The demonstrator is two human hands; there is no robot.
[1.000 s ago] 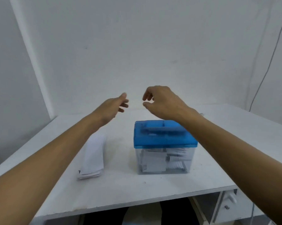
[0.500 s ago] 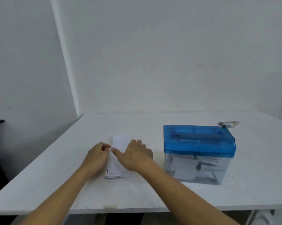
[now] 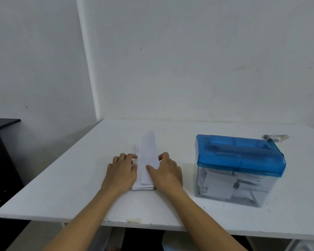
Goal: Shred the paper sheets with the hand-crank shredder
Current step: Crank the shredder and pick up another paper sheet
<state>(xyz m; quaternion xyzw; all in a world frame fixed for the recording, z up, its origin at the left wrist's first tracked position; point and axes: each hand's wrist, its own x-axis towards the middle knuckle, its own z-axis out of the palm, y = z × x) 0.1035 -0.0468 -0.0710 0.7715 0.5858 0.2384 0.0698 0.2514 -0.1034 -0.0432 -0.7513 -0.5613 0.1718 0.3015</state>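
A stack of narrow white paper sheets lies on the white table, left of centre. My left hand rests against the stack's left edge, fingertips touching the paper. My right hand is at the right edge, with its thumb lying on the top sheet and its fingers along the side, pinching the upper sheets. The hand-crank shredder stands to the right, apart from both hands. It has a blue lid and a clear bin holding paper pieces. Its grey crank handle sticks out at the far right.
The table meets a white wall at the back. A dark cabinet stands beyond the table's left edge. The front table edge runs just under my forearms.
One second ago both hands were raised above the shredder. They dropped left onto the paper stack, and since half a second ago they have settled on either side of it.
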